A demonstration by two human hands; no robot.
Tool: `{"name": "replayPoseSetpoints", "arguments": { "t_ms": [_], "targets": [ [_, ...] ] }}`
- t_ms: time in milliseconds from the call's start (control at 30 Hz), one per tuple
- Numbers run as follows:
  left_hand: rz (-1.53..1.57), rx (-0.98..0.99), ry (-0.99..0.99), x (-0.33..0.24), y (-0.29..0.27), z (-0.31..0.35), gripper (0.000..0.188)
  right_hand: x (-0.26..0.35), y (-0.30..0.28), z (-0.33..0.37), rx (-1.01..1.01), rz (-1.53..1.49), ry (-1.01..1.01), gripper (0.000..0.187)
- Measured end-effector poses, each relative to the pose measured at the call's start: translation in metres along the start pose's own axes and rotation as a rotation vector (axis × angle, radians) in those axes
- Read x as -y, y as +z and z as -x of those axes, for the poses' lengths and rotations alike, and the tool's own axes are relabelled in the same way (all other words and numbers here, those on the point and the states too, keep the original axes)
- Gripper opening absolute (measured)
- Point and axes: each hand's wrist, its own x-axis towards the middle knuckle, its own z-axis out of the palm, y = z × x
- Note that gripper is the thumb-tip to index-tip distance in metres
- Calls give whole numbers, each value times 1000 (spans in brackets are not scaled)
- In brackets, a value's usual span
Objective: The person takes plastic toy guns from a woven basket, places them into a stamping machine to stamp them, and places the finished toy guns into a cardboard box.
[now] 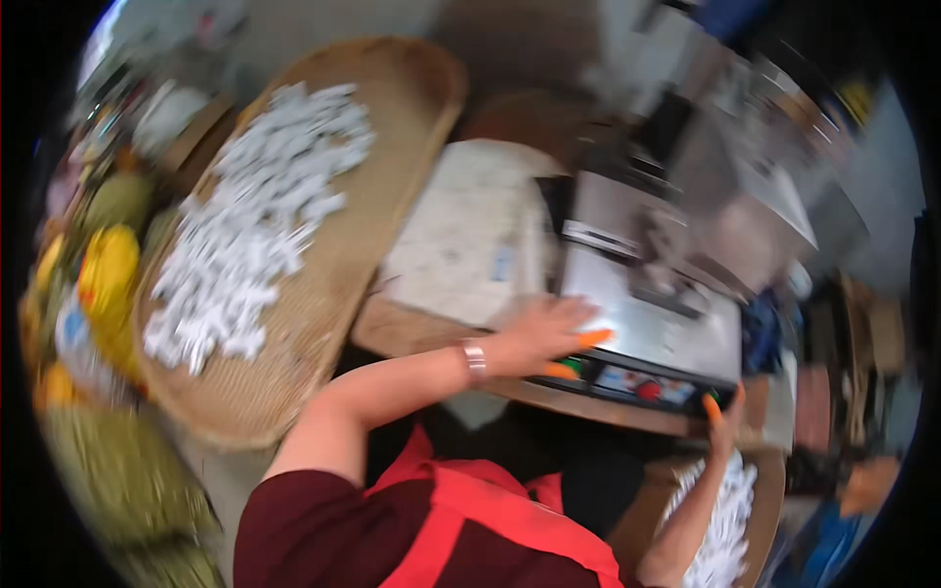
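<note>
A metal-topped bench machine (652,333) with a dark front panel stands before me. Over its front left corner, my left hand (544,338) spreads its fingers, palm down, holding nothing. Orange covers sit on two of its digits, one beside a green button (570,365) on the panel. At the front right corner is my right hand (723,421), fingers stretched up and apart, with an orange-covered digit by the panel's right end. I see nothing in it, though blur hides details. Between the hands, the panel carries a red knob or button (649,390).
A long woven tray (392,127) on the left bears many small white pieces (255,206). More white pieces (730,514) lie in a container at lower right. A pale cloth or sack (470,230) covers the table beside the machine. Yellow and olive bags (108,284) crowd the far left.
</note>
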Motion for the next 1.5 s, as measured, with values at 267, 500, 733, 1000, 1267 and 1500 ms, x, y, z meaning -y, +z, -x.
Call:
{"name": "replayPoseSetpoints", "arguments": {
  "t_ms": [267,500,733,1000,1267,1500],
  "targets": [
    [13,-555,-537,141,-38,160,29,-32,-8,18,-325,-41,24,60],
    [-660,-350,-1801,297,-4,444,66,6,22,33,-470,243,4,51],
    [-275,-623,-1582,330,-11,440,56,4,16,8,-409,178,-165,48],
    [-179,-655,-176,117,-79,50,48,86,72,-73,-323,229,-376,33],
    [-15,-295,-50,-3,-14,-34,41,107,108,-133,-336,82,-676,16],
    [95,-219,-302,-28,11,-34,57,99,104,-147,-549,-143,-447,23]
  ]
}}
